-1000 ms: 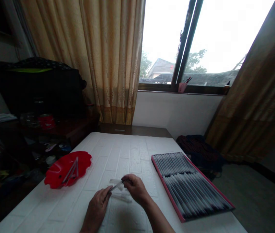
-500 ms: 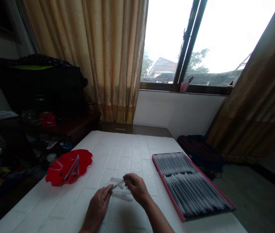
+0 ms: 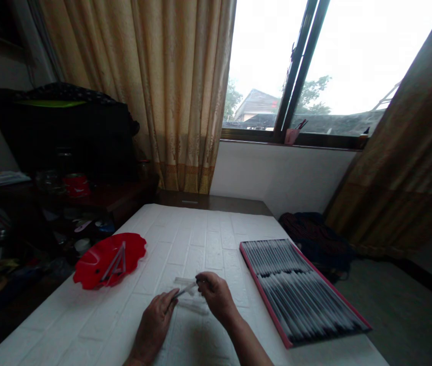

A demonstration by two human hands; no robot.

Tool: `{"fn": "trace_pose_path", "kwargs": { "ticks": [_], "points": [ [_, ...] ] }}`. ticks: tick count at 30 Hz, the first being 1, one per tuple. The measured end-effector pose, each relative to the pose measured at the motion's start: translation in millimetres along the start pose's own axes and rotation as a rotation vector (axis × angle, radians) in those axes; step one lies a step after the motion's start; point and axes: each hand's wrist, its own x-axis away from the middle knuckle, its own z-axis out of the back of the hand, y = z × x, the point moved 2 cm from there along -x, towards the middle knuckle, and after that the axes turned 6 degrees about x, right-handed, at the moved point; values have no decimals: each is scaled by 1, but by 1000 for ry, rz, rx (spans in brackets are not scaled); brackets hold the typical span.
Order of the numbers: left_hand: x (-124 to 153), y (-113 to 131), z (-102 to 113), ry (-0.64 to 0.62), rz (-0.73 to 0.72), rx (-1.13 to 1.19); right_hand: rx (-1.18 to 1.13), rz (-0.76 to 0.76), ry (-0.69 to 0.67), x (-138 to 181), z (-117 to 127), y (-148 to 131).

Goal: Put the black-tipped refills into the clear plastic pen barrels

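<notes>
My left hand point(image 3: 154, 321) and my right hand point(image 3: 216, 297) meet over the white table point(image 3: 97, 325), both pinching one thin pen point(image 3: 182, 292) that slants up to the right between them. The left fingers grip its lower end, the right fingers its upper end. A few clear pen parts point(image 3: 190, 305) lie on the table just under the hands. To the right lies a red-edged tray of pens point(image 3: 301, 292), packed in rows. To the left a red wavy dish point(image 3: 97, 262) holds a few pens.
A dark side table with a red tin point(image 3: 75, 184) and clutter stands at the left, with a black bag point(image 3: 59, 127) behind it. Curtains and a window fill the back. A dark bundle point(image 3: 315, 239) lies on the floor beyond the tray.
The hands keep their pinch on the pen and barely shift. The view has drifted slightly, so everything sits a little to the right.
</notes>
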Motion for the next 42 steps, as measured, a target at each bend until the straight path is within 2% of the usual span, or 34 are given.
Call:
{"fn": "trace_pose_path", "kwargs": {
  "ticks": [7,14,24,29,37,42],
  "points": [
    [1,-1,-1,-1,-23,-17,84,52,-21,2,2,-4],
    [2,-1,0,-37,-36,-20,205,143,-108,-1,13,-13],
    [1,8,3,-123,-44,0,342,64,-154,1,15,-10],
    [2,12,2,-164,-81,-4,388,5,-148,7,11,3],
    [3,13,-3,-184,-157,-22,218,-127,-112,31,3,25],
    [4,11,-4,-173,-171,-29,-77,-154,-100,41,5,35]
  ]
}}
